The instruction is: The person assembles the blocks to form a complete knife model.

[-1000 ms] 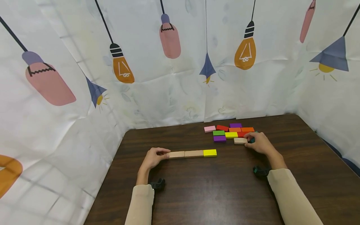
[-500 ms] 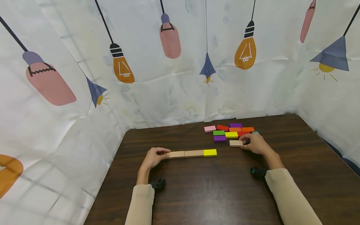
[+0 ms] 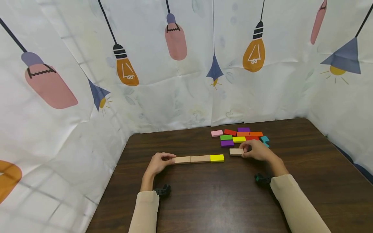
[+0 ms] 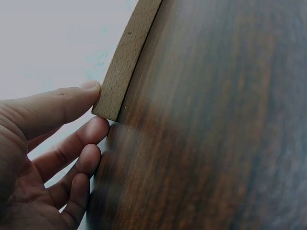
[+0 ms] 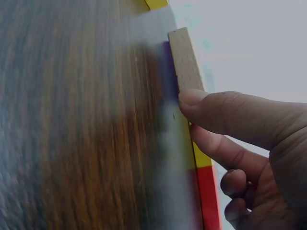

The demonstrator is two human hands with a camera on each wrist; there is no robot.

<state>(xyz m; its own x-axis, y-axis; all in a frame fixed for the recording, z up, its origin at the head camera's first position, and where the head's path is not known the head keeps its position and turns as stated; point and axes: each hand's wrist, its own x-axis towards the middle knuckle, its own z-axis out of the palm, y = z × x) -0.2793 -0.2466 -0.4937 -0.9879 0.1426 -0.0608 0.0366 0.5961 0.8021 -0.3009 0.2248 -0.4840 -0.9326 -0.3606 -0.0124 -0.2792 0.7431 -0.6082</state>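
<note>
head view: right hand [image 3: 256, 151] has slid a plain wooden block [image 3: 236, 151] nearer and leftward from beside the coloured blocks [image 3: 240, 136], so it now lies just right of the yellow block [image 3: 217, 158], a small gap between them. two teal blocks [image 3: 264, 139] that the hand covered a second ago now show at the right of the cluster. left hand [image 3: 158, 162] has not shifted; its fingertips rest against the left end of the row of two wooden blocks [image 3: 192, 159] and the yellow one, on the dark wooden table [image 3: 221, 200].

left wrist view: left hand [image 4: 43, 158], thumb on top of the row's end block [image 4: 125, 57] and forefinger against its end face, the other fingers loosely curled below. the block is pale beech with fine grain, thin and flat.

right wrist view: right hand [image 5: 244, 158], thumb pressed on the side of the plain wooden block [image 5: 186, 62], fingers curled round behind it in a pinch. the block is pale, square-edged, lying flat; yellow and red edges show beyond.
</note>
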